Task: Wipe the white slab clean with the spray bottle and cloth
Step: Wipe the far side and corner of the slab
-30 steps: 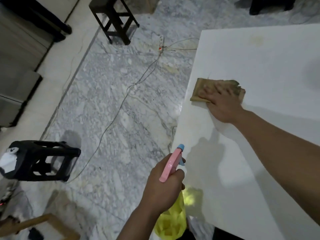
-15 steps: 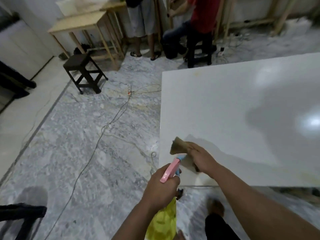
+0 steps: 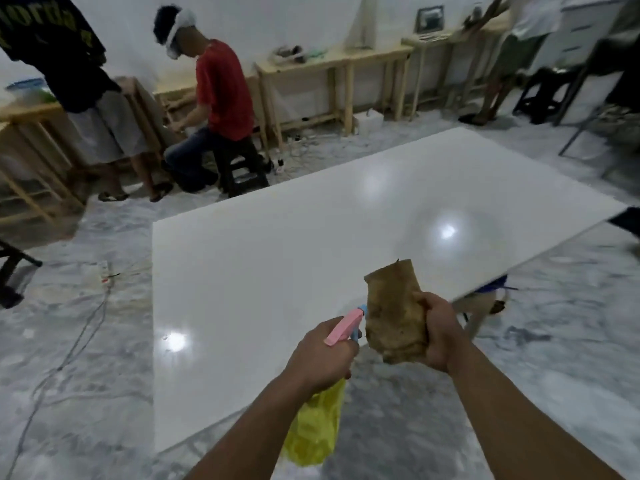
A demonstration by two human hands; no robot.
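A large glossy white slab (image 3: pixel 311 237) fills the middle of the head view, with light reflections on it. My left hand (image 3: pixel 322 355) grips a spray bottle (image 3: pixel 313 424) with a yellow body and a pink and blue trigger head, held at the slab's near edge. My right hand (image 3: pixel 441 332) holds a brown, stained cloth (image 3: pixel 394 313) lifted off the slab, just right of the bottle's nozzle.
The slab stands on a grey marble floor (image 3: pixel 86 375) with a power strip and cables (image 3: pixel 105 271) at the left. A person in red (image 3: pixel 221 88) sits on a black stool behind the slab, another person (image 3: pixel 79 81) stands at wooden benches (image 3: pixel 329 64). A black stool (image 3: pixel 10 271) is at far left.
My right hand has lifted the cloth off the slab and brought it beside the bottle. My view has swung up, so the whole slab and the room behind show.
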